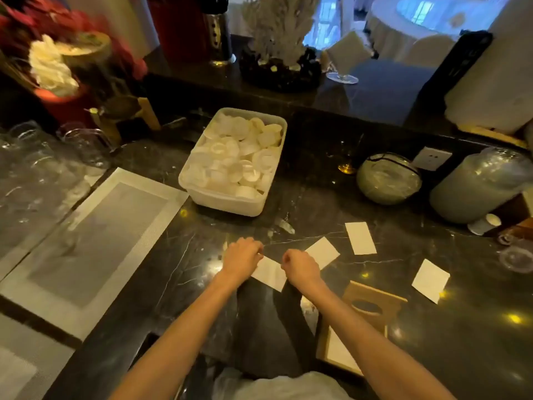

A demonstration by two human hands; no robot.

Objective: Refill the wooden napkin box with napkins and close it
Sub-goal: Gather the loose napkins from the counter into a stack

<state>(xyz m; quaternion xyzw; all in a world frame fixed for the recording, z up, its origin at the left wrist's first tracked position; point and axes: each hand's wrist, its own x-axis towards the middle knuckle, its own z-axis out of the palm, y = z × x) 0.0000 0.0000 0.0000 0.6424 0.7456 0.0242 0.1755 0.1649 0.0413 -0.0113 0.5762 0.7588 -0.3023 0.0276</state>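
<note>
Both my hands rest on one folded white napkin (270, 275) lying on the dark marble counter. My left hand (241, 255) pinches its left end and my right hand (300, 267) pinches its right end. Three more folded napkins lie apart to the right: one (323, 252) just beyond my right hand, one (360, 238) farther back, one (430, 280) at the far right. The wooden napkin box (340, 353) stands open near the front edge under my right forearm, white napkins inside. Its wooden lid (375, 301) with an oval slot leans on the box's far side.
A white plastic tub (227, 200) of round white pieces stands behind my hands. A grey placemat (95, 243) and glassware (43, 174) lie left. A round glass bowl (388, 178), a large jar (478, 186) and a small cup (484, 224) stand right.
</note>
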